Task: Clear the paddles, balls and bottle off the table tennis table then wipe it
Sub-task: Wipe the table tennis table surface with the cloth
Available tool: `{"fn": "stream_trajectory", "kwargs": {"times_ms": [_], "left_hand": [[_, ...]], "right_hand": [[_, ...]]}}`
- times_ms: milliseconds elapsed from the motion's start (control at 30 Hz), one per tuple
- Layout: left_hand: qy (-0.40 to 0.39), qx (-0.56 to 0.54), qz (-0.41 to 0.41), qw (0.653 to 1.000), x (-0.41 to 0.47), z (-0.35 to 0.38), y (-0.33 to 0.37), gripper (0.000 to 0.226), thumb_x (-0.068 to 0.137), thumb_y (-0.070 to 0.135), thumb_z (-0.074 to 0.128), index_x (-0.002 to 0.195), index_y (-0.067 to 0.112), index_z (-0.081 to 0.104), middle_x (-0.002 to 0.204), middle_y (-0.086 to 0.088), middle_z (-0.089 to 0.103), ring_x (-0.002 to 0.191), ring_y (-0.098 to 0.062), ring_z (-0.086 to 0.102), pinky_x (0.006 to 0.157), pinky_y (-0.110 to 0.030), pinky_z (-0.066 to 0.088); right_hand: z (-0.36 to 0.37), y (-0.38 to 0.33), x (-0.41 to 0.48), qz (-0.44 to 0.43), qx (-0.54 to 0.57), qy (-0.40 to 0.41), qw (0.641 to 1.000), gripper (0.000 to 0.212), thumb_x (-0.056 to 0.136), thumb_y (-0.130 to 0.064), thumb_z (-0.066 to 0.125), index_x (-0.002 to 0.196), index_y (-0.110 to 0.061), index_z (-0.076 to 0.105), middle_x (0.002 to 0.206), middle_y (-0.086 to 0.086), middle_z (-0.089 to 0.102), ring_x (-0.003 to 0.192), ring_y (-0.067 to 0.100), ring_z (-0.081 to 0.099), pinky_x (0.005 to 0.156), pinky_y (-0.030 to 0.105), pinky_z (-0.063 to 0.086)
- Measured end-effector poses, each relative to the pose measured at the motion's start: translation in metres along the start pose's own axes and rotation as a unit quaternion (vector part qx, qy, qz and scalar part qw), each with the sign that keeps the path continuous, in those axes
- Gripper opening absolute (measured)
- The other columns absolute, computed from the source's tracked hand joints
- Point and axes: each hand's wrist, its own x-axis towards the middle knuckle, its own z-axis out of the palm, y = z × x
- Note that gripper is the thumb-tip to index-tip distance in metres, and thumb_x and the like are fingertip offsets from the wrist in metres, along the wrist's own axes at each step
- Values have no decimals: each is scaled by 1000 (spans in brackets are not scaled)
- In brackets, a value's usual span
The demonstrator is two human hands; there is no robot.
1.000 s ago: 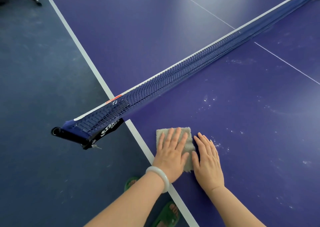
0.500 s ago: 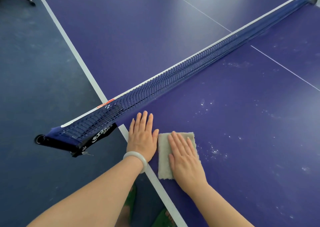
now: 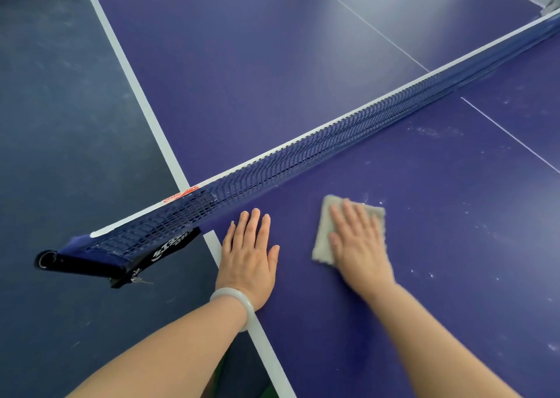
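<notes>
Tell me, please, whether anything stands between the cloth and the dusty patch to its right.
Nothing visible does. The right hand presses the cloth flat on the table, and only bare surface separates it from the white specks; the net runs beyond.

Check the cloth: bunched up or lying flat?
Flat: the cloth lies spread on the table, pressed under the right hand, fingers straight.

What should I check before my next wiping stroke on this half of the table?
1. Right hand flat on the cloth: ok.
2. Left hand off the cloth, flat on the table: ok.
3. Cloth apart from the net: ok.
4. Paddles, balls, bottle absent from the visible table: ok.
5. White specks right of the cloth wiped: not ok.
6. Cloth underside clean: cannot tell.
</notes>
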Motion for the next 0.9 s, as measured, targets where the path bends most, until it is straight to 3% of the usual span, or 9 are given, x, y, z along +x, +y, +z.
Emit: {"fn": "stream_trajectory", "kwargs": {"times_ms": [100, 167, 233, 400, 500, 567, 767, 833, 900], "left_hand": [[-12, 4, 1, 1000, 0, 2, -1, 63, 100, 45, 8, 156, 17, 11, 163, -6, 11, 151, -25, 9, 122, -43, 7], [-12, 4, 0, 1000, 0, 2, -1, 62, 101, 45, 14, 156, 17, 10, 164, -6, 10, 151, -25, 7, 122, -43, 6], [-11, 3, 0, 1000, 0, 3, -1, 62, 101, 44, 16, 156, 17, 10, 164, -7, 9, 151, -25, 7, 122, -43, 5], [-7, -2, 0, 1000, 1, 2, -1, 64, 99, 44, 9, 156, 15, 15, 163, -7, 12, 151, -25, 10, 123, -44, 9], [-7, 4, -2, 1000, 0, -1, 0, 66, 98, 44, 8, 155, 14, 20, 162, -8, 17, 150, -25, 15, 122, -45, 13], [-10, 9, 0, 1000, 0, 0, -1, 65, 98, 44, 6, 155, 14, 17, 162, -8, 16, 150, -26, 14, 123, -44, 11], [-7, 12, 2, 1000, -1, 4, -2, 63, 100, 44, 9, 156, 15, 13, 163, -7, 13, 151, -26, 11, 122, -43, 7], [-4, 14, 1, 1000, 0, 2, -1, 63, 100, 43, 10, 155, 14, 17, 162, -8, 17, 150, -26, 15, 122, -44, 11], [0, 9, -6, 1000, 0, -1, 0, 63, 99, 42, 12, 153, 13, 25, 160, -9, 24, 148, -26, 21, 121, -44, 18]], "right_hand": [[-11, 40, 18, 222, 26, -7, 975, 57, 105, -38, 23, 158, -24, 5, 165, 3, 1, 152, 22, -1, 122, 44, -1], [-9, 30, 10, 295, 43, -9, 954, 58, 104, -40, 19, 158, -24, 2, 165, 2, -4, 152, 23, -5, 122, 45, -5], [-2, -4, -2, 270, 22, -7, 963, 59, 103, -41, 18, 158, -25, 0, 165, 3, -5, 152, 24, -6, 121, 46, -6], [8, -69, 14, 9, 26, -15, 1000, 58, 105, -39, 25, 157, -30, 2, 165, 1, -2, 152, 21, -6, 122, 42, -7], [3, -65, 65, -50, 20, -21, 998, 56, 105, -41, 22, 157, -29, 6, 165, 2, 1, 152, 23, -4, 123, 44, -5], [-1, -45, 96, -26, 19, -24, 999, 56, 104, -42, 21, 157, -30, 6, 165, 1, 1, 152, 23, -3, 122, 44, -5], [-9, 5, 106, 247, 54, -21, 967, 58, 104, -43, 17, 158, -26, 5, 165, 4, 0, 151, 25, -3, 121, 49, -4], [-4, -29, 88, 210, 36, 0, 977, 58, 104, -42, 21, 158, -25, 8, 165, 5, 6, 151, 27, 3, 121, 49, -2], [5, -70, 66, 84, 33, 20, 996, 58, 104, -41, 25, 157, -26, 11, 164, 5, 10, 151, 27, 6, 121, 46, -4]]}}
